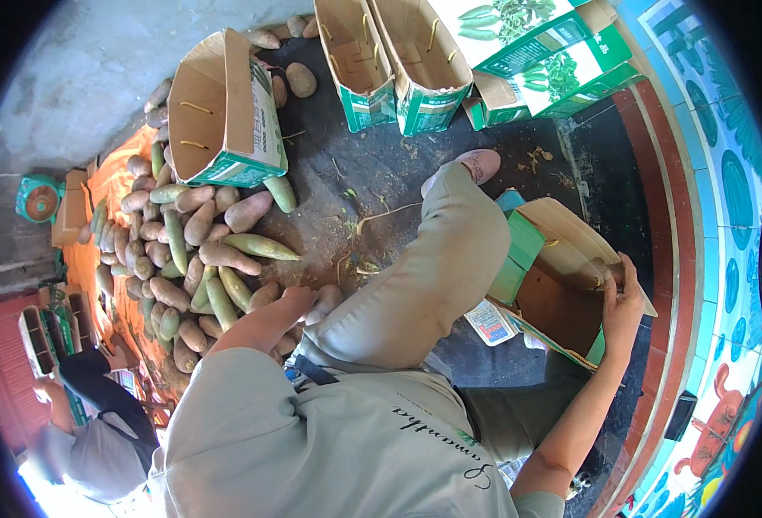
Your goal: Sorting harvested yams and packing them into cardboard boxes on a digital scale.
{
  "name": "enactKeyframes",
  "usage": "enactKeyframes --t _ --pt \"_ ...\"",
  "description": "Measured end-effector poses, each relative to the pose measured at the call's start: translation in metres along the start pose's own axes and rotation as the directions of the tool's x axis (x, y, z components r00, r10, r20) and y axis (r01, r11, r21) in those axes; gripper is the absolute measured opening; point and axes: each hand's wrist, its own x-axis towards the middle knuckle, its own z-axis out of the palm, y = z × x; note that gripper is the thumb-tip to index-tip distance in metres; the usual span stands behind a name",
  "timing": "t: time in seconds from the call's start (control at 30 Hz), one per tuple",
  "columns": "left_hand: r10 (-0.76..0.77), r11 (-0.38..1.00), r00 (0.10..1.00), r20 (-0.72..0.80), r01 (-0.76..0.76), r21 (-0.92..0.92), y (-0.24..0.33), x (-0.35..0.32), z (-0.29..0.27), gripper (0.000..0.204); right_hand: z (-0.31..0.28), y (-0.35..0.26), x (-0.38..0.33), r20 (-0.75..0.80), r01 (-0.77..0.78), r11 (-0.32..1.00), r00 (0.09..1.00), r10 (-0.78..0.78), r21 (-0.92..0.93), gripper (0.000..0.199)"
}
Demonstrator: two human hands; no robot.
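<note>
Carton (519,259) at right gapes; my right hand (624,293) pinches its flap (575,233), likely to steady it. My left hand (297,304) is at a tuber (325,304), mid-frame; I can't tell its fingers' state.

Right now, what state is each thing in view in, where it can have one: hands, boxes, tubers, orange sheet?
Box by the right side: open, inside showing
Box beside the heap: open-topped
Two tall boxes: open-topped
Heaped tubers: loose, unpacked
Orange sheet: partly covered by tubers
Left hand: at a pale tuber, grip unclear
Right hand: on the right-side box's flap, grip unclear
</note>
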Motion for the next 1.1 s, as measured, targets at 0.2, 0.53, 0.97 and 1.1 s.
enactKeyframes --t 0.2,0.53,0.97,1.1 --pt "-0.095 0.989 0.989 -0.114 0.080 -0.127 -0.019 -0.009 -0.022 0.057 -0.003 -0.003 -0.001 0.007 0.009 1.000 1.000 -0.009 -0.019 0.039" --pt "-0.377 0.864 0.585 -0.718 -0.058 -0.500 -0.015 -0.079 -0.135 0.055 -0.002 0.001 -0.004 0.012 0.022 1.000 1.000 -0.022 -0.003 0.038" --pt "-0.427 0.347 -0.030 -0.904 -0.928 -0.134 0.098 -0.229 -0.284 0.039 -0.003 0.014 0.001 -0.071 -0.004 0.991 0.997 -0.005 -0.133 0.027" --pt "-0.318 0.086 0.115 -0.941 -0.985 -0.149 0.145 -0.245 -0.300 0.040 -0.005 0.025 0.003 -0.128 0.004 0.987 0.991 -0.025 -0.160 0.023"
